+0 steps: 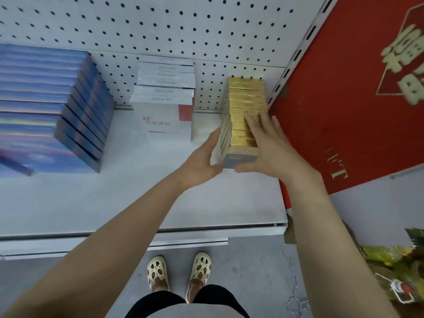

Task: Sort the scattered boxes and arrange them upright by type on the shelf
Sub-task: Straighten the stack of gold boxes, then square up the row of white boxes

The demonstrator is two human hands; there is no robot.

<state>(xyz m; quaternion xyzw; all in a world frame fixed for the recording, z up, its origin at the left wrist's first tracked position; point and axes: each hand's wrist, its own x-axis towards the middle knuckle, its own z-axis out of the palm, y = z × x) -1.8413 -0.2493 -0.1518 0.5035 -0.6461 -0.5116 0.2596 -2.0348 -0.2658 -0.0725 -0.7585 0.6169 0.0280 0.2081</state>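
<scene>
A row of several gold boxes (246, 104) stands upright at the right end of the white shelf (142, 203), running back to the pegboard. My left hand (204, 159) presses flat against the row's left side near the front box. My right hand (268, 145) lies over the front boxes' tops and right side, thumb under the front face. A row of white boxes (164, 97) stands upright in the middle. A row of larger blue boxes (46, 106) stands at the left.
A white pegboard (160, 28) backs the shelf. A big red panel (344, 106) with pale lettering closes off the right side. Colourful packets (397, 271) lie at the lower right. My feet in cream shoes (179, 274) stand on the grey floor below the shelf edge.
</scene>
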